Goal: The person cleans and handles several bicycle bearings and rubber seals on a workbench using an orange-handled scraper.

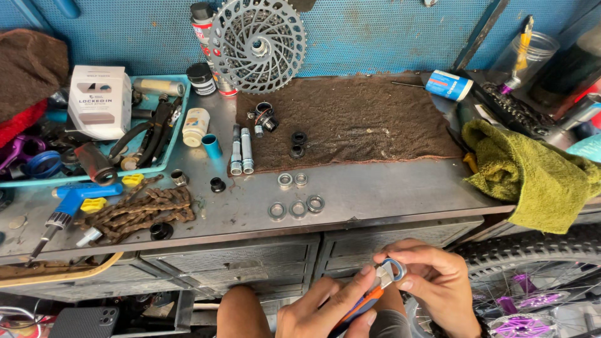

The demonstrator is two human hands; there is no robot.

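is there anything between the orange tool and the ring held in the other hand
Nothing visible. The left hand holds the orange-handled tool, whose tip already meets the small ring pinched in the right hand, below the bench edge.

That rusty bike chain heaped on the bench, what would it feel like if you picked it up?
The rusty chain would probably hang floppy, since it lies folded in loose loops on the metal bench. It looks like solid metal links, so likely heavy for its size. The brown crust suggests it would feel gritty rather than slippery, and some links might be stiff.
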